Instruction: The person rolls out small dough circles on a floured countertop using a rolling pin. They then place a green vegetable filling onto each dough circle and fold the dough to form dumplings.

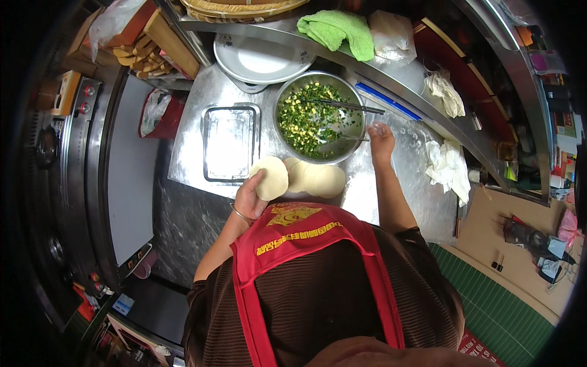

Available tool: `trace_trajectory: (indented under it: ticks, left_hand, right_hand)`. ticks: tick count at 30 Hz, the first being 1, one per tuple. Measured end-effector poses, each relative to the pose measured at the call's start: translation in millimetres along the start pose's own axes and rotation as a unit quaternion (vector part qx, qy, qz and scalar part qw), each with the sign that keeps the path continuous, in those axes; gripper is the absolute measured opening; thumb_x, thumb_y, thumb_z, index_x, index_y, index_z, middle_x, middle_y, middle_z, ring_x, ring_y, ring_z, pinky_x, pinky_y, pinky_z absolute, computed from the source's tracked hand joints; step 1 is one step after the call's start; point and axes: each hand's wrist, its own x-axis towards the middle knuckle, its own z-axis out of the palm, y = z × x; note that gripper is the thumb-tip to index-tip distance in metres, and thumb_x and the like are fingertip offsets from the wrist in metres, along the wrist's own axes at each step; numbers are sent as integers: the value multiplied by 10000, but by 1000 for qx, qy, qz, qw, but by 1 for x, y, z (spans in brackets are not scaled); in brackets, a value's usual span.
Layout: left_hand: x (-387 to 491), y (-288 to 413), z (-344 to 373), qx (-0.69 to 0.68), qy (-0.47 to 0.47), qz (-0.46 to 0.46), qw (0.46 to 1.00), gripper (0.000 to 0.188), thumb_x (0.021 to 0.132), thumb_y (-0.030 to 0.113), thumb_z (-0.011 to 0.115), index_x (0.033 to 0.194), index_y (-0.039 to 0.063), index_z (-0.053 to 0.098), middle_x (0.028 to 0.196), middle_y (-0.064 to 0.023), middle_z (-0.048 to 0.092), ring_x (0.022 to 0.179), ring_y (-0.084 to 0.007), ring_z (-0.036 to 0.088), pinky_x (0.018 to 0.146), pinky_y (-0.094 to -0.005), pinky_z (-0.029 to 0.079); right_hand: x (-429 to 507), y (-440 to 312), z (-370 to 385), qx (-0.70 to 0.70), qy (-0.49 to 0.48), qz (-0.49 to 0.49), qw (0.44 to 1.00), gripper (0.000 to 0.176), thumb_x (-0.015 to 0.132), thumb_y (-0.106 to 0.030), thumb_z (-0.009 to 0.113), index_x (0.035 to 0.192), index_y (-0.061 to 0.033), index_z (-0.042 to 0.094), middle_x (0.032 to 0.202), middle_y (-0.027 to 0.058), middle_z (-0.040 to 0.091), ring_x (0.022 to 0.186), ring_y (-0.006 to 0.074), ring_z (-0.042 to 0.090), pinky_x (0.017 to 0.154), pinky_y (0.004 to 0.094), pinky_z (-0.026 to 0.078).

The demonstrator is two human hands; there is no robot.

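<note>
My left hand (249, 197) holds a round, flat dough wrapper (270, 179) above the table's near edge, thumb on top. Several more wrappers (316, 178) lie overlapping just to its right, in front of a steel bowl (361, 98). Chopped green leaves with yellow bits (305, 119) fill much of the bowl's left side. A pair of dark chopsticks (353, 105) rests across it, and a thin metal utensil handle (355, 137) sticks out over the right rim. Beside that handle's end is my right hand (381, 140), fingers bent; whether they touch the handle is unclear.
A rectangular metal tray (206, 142) lies left of the bowl. Behind stands a scale (250, 86) bearing a wide white dish (224, 59). A steel shelf (339, 52) with a green towel (337, 32) overhangs the back. White cloths (447, 165) hang at right.
</note>
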Motion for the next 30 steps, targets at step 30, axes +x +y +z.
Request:
trace_trajectory:
  ticks: [30]
  left_hand:
    - [1, 7, -6, -22, 0, -36, 999, 536, 1038, 271, 605, 1466, -22, 470, 1274, -278, 678, 1139, -363, 708, 963, -445, 610]
  right_hand:
    - [-69, -152, 41, -111, -152, -311, 932, 114, 950, -70, 730, 1049, -16, 750, 917, 142, 722, 791, 281, 705, 741, 334, 558]
